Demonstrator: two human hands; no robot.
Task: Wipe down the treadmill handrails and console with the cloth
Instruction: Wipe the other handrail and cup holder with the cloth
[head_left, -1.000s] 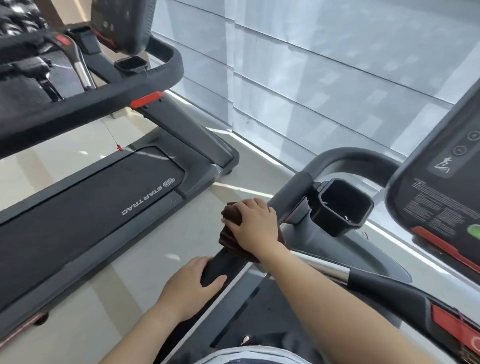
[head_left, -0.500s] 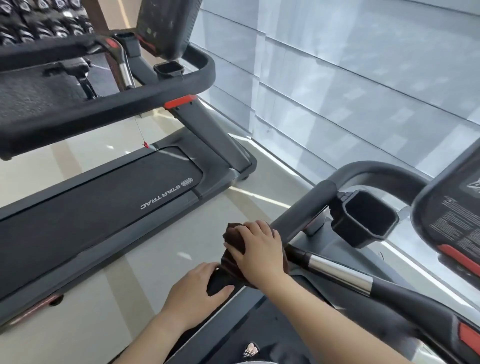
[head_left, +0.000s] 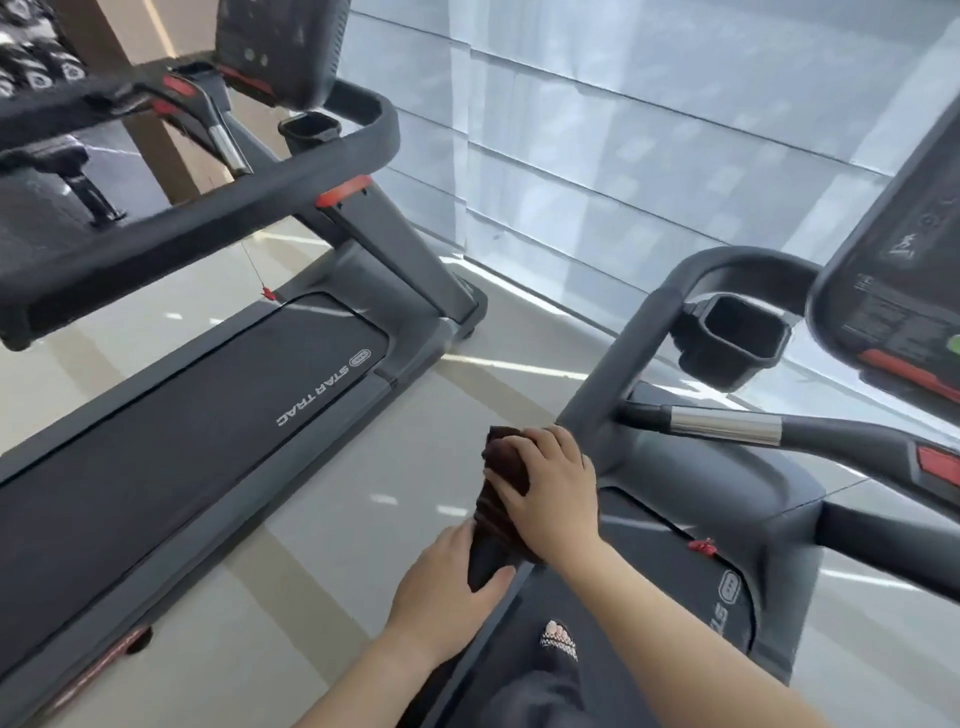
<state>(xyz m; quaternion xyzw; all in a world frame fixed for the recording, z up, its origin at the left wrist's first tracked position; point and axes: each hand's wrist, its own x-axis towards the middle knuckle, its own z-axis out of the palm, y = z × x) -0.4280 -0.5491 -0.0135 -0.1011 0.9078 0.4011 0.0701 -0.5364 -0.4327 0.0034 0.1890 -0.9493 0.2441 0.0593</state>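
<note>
A dark brown cloth (head_left: 500, 493) is wrapped around the black left handrail (head_left: 631, 332) of the treadmill I stand on. My right hand (head_left: 553, 488) presses the cloth onto the rail from above. Just below it, my left hand (head_left: 449, 584) grips the rail's lower end, thumb against the cloth's hanging end. The rail rises and curves right toward the console (head_left: 898, 249) at the right edge. A chrome-banded inner handle (head_left: 727, 425) sticks out below the console.
A black cup holder (head_left: 732, 338) hangs beside the console. A second Star Trac treadmill (head_left: 218, 395) stands to the left, its handrail (head_left: 197, 218) near head height. Pale floor lies between the machines. A window wall (head_left: 623, 156) is ahead. My foot (head_left: 560, 642) rests on the deck.
My right hand has slid the cloth down the handrail toward my left hand. My view has tilted down and left, showing more of the deck and my foot.
</note>
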